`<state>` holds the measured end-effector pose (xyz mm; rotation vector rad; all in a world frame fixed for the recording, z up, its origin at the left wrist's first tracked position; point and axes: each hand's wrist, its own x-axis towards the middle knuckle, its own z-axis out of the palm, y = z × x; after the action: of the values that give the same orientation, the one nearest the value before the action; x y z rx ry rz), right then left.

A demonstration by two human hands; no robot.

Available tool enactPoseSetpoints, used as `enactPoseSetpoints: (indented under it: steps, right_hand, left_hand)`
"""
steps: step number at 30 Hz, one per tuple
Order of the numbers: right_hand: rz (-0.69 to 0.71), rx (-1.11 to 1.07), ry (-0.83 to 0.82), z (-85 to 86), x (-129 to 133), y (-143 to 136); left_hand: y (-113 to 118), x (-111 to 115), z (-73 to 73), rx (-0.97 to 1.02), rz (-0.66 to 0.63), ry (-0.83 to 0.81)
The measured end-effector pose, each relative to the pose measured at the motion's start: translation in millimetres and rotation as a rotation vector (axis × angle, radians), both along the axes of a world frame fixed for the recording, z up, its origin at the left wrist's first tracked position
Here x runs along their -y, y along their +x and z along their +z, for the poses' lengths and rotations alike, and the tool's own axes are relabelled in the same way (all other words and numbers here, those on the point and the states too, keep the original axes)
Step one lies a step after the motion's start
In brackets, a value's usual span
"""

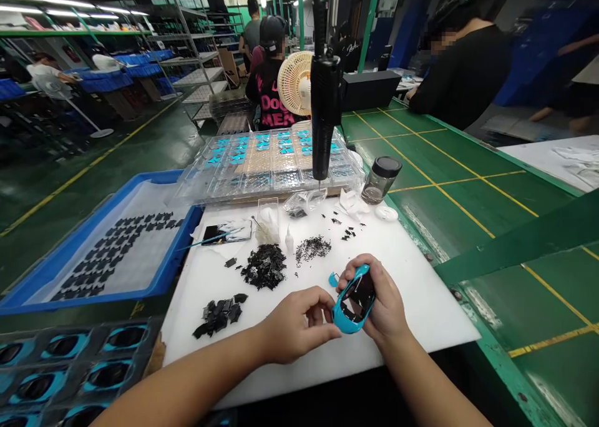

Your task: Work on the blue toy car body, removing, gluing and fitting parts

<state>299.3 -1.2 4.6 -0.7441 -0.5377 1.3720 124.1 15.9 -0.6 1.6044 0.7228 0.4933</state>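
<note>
A bright blue oval plastic casing with a glossy black face is held tilted above the white work surface. My right hand is wrapped round its right side and far end. The fingers of my left hand are curled, with thumb and fingertips pinching at the casing's near left edge. Just behind the casing lies a small blue piece, partly covered by my right fingers. Left of my hands are a pile of small black parts and a smaller heap of black pieces. Tiny black screws or pins lie scattered farther back.
A black electric screwdriver hangs point down over the board's back. Clear trays with blue parts stand behind; a dark-lidded jar is at right. A blue tray of black parts and more blue casings lie left. Other people work nearby.
</note>
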Motion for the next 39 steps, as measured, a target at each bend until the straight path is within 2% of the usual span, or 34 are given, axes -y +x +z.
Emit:
enactPoseSetpoints:
  steps: [2,4,8,12,16,20,25,28,32,35,39]
  right_hand:
    - [-0.130,0.005,0.073,-2.0,3,-2]
    - [-0.232,0.006,0.120,-6.1,7,-5]
    - [-0.295,0.003,0.098,-14.2,20,-13]
    - [-0.245,-0.049,-0.025,-13.7,34,-24]
    - [-0.125,-0.190,-0.204,-7.8,44,-35]
    - [-0.004,-0.326,-0.360,-8.5,48,-40]
    - [0.068,-0.424,-0.499,-18.2,51,-42]
    - [0.156,-0.435,-0.542,-20.0,52,-42]
    - [0.255,-0.370,-0.565,-14.3,53,-43]
    - [0.294,-0.317,-0.549,-7.8,53,-45]
    - [0.339,-0.283,-0.486,-3.7,53,-48]
  left_hand:
    - [3,-3,4.7,0.089,0.009,-0.235]
    - [8,-6,7.4,0.175,0.053,-0.389]
    - [14,-14,8.6,0.223,0.205,-0.502]
    - [13,-23,9.5,0.161,0.309,-0.448]
    - [6,-34,18.8,0.112,0.321,-0.340]
    - [-2,-44,31.1,0.035,0.242,-0.286]
    - [-4,-54,36.9,-0.079,0.127,-0.226]
    - [-4,-56,38.0,-0.123,0.105,-0.192]
    - [-4,-54,36.4,-0.139,0.078,-0.156]
    - [-4,-50,34.0,-0.156,0.054,-0.160]
    - [-2,-43,33.8,-0.195,0.098,-0.166]
